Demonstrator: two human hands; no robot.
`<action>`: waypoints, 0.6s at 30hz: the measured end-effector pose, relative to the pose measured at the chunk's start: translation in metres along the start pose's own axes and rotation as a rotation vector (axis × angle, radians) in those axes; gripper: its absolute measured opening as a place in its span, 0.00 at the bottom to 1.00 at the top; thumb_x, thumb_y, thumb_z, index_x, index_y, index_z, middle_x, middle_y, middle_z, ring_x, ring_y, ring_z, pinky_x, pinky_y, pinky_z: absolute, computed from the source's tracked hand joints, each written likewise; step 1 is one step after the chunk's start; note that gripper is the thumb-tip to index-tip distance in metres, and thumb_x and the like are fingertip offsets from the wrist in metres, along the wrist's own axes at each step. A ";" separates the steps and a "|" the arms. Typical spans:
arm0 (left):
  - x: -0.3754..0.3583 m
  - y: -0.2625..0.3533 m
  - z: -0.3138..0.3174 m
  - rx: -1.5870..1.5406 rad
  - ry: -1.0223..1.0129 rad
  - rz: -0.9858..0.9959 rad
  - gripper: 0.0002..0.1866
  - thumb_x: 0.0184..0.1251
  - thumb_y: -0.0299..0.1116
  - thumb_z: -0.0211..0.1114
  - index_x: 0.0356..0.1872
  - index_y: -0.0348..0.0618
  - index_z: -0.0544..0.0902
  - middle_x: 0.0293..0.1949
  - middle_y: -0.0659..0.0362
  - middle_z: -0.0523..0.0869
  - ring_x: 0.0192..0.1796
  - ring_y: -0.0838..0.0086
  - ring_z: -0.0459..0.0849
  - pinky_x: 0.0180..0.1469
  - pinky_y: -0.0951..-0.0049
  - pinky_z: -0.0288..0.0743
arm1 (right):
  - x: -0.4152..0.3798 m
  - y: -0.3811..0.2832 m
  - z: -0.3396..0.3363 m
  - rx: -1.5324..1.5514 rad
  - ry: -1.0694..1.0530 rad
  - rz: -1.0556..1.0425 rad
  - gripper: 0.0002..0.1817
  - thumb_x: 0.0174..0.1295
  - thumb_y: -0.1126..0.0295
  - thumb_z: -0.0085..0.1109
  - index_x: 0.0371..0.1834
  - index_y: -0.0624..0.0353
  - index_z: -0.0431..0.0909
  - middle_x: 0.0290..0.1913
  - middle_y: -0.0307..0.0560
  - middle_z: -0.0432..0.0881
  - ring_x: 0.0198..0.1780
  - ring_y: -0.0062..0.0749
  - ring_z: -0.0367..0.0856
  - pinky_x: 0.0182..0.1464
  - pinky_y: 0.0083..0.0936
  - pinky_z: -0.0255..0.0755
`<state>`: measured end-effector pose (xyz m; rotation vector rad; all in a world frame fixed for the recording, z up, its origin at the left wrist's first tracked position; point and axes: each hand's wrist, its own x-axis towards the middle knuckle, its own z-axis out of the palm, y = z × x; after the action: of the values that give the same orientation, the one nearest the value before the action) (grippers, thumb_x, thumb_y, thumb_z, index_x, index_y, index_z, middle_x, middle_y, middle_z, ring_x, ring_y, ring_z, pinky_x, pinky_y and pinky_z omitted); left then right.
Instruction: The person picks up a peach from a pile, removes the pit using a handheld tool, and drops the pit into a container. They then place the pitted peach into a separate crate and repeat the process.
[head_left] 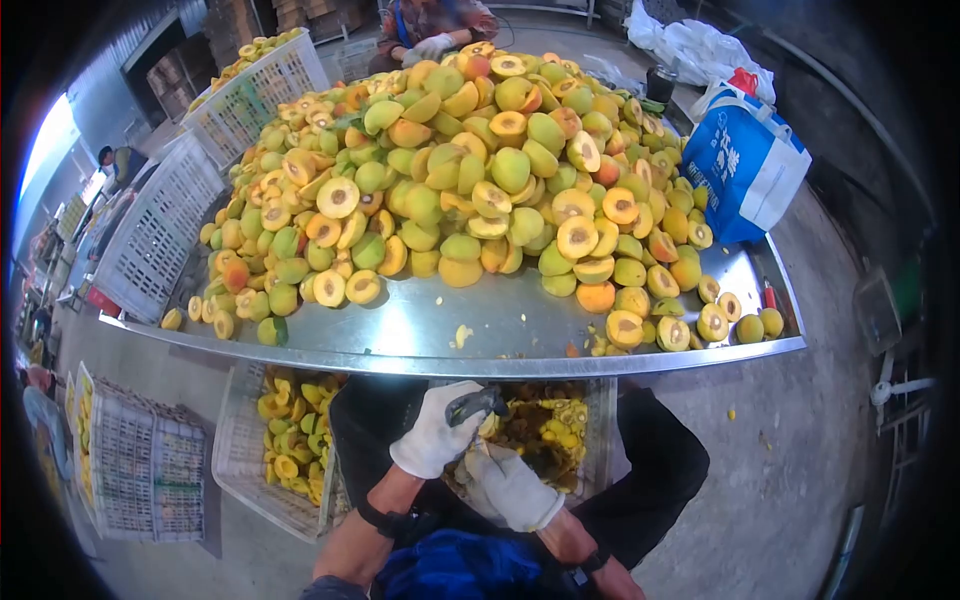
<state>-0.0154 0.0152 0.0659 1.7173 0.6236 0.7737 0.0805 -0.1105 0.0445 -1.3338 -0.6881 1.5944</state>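
Here, fruit (511,170) on metal table (385,325), concrete floor (760,415); left hand (435,437) round dark tool (474,405), right hand (514,490), grip unclear

A yellow-green fruit piece (488,426), partly hidden, is being held at the left hand (432,436), just above the right hand (510,486); a dark, elongated object (470,406) is lying beside it.

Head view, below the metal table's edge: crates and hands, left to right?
Far-left white crates → crate of yellow fruit halves → left hand → right hand. Left out: crate beneath the hands, which they overlap.
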 end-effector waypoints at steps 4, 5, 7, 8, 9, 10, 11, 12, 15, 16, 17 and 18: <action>-0.004 -0.025 0.006 -0.280 0.003 -0.047 0.23 0.68 0.48 0.57 0.43 0.33 0.82 0.34 0.56 0.84 0.34 0.77 0.80 0.38 0.78 0.75 | -0.004 -0.002 -0.006 0.805 -0.379 0.204 0.16 0.73 0.59 0.45 0.38 0.60 0.75 0.18 0.38 0.71 0.15 0.22 0.65 0.19 0.21 0.57; -0.005 -0.029 0.012 -0.416 0.021 -0.100 0.25 0.68 0.50 0.58 0.44 0.33 0.82 0.34 0.56 0.84 0.34 0.76 0.81 0.38 0.78 0.76 | -0.003 0.003 -0.007 0.842 -0.417 0.178 0.15 0.73 0.59 0.46 0.38 0.60 0.75 0.18 0.37 0.70 0.15 0.22 0.64 0.19 0.20 0.57; -0.010 -0.039 0.019 -0.524 0.081 -0.230 0.29 0.71 0.57 0.56 0.47 0.34 0.80 0.37 0.59 0.85 0.34 0.75 0.83 0.38 0.79 0.78 | 0.002 0.016 -0.010 0.919 -0.496 0.119 0.15 0.72 0.59 0.47 0.40 0.60 0.74 0.17 0.35 0.67 0.15 0.21 0.63 0.19 0.18 0.56; -0.011 -0.043 0.022 -0.655 0.180 -0.321 0.29 0.72 0.57 0.54 0.46 0.35 0.80 0.37 0.58 0.84 0.33 0.76 0.83 0.38 0.79 0.78 | 0.004 0.021 -0.008 0.591 -0.355 -0.064 0.15 0.72 0.59 0.47 0.40 0.60 0.74 0.17 0.35 0.67 0.15 0.20 0.62 0.19 0.19 0.56; -0.008 -0.035 0.026 -0.785 0.283 -0.411 0.28 0.73 0.56 0.53 0.46 0.35 0.80 0.36 0.58 0.84 0.33 0.77 0.83 0.37 0.79 0.79 | 0.006 0.025 -0.005 0.261 -0.213 -0.238 0.14 0.72 0.59 0.48 0.40 0.60 0.74 0.17 0.35 0.66 0.15 0.20 0.62 0.19 0.19 0.56; -0.006 -0.030 0.028 -0.912 0.386 -0.500 0.27 0.74 0.56 0.51 0.45 0.36 0.80 0.36 0.58 0.84 0.33 0.78 0.82 0.37 0.79 0.79 | 0.006 0.024 -0.005 0.120 -0.173 -0.304 0.14 0.72 0.59 0.48 0.40 0.60 0.75 0.18 0.35 0.67 0.15 0.20 0.62 0.19 0.19 0.56; -0.013 -0.051 0.022 -1.113 0.413 -0.557 0.17 0.78 0.41 0.48 0.53 0.41 0.78 0.43 0.53 0.85 0.43 0.68 0.86 0.47 0.70 0.82 | 0.006 0.023 -0.006 -0.021 -0.124 -0.365 0.14 0.72 0.59 0.48 0.40 0.59 0.75 0.18 0.35 0.67 0.15 0.21 0.62 0.19 0.20 0.57; -0.021 -0.068 0.013 -0.991 0.434 -0.535 0.17 0.78 0.42 0.49 0.50 0.39 0.79 0.41 0.55 0.85 0.40 0.70 0.85 0.43 0.72 0.82 | 0.001 0.016 -0.013 0.027 -0.181 -0.320 0.14 0.72 0.59 0.48 0.39 0.59 0.75 0.18 0.35 0.69 0.15 0.21 0.63 0.19 0.20 0.57; -0.038 -0.056 -0.020 -0.399 0.598 -0.405 0.15 0.73 0.40 0.58 0.46 0.36 0.80 0.40 0.55 0.84 0.39 0.70 0.84 0.38 0.71 0.80 | 0.005 0.026 -0.042 -0.055 -0.097 -0.234 0.14 0.71 0.59 0.49 0.38 0.59 0.76 0.19 0.36 0.71 0.15 0.21 0.64 0.18 0.22 0.57; -0.041 -0.013 -0.033 -0.044 0.700 -0.312 0.13 0.68 0.34 0.63 0.46 0.36 0.80 0.42 0.54 0.83 0.43 0.66 0.84 0.41 0.67 0.79 | 0.009 0.037 -0.052 -0.037 -0.005 -0.154 0.14 0.71 0.59 0.49 0.38 0.59 0.77 0.19 0.36 0.71 0.15 0.20 0.64 0.18 0.22 0.57; -0.039 0.012 -0.062 0.479 0.542 -0.215 0.14 0.60 0.30 0.66 0.47 0.37 0.80 0.44 0.52 0.82 0.46 0.61 0.82 0.46 0.64 0.76 | 0.012 0.048 -0.063 -0.012 0.087 -0.075 0.14 0.71 0.60 0.50 0.38 0.59 0.77 0.19 0.36 0.71 0.15 0.20 0.65 0.18 0.22 0.57; -0.033 0.026 -0.094 0.993 0.351 -0.110 0.19 0.53 0.26 0.70 0.48 0.38 0.80 0.46 0.51 0.82 0.49 0.56 0.80 0.50 0.60 0.74 | 0.014 0.060 -0.073 0.095 0.204 0.068 0.14 0.71 0.60 0.50 0.38 0.59 0.77 0.19 0.35 0.71 0.16 0.20 0.65 0.19 0.21 0.58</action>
<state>-0.1078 0.0427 0.1024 2.4093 1.5097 0.7378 0.1331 -0.1329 -0.0323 -1.4375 -0.4420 1.4993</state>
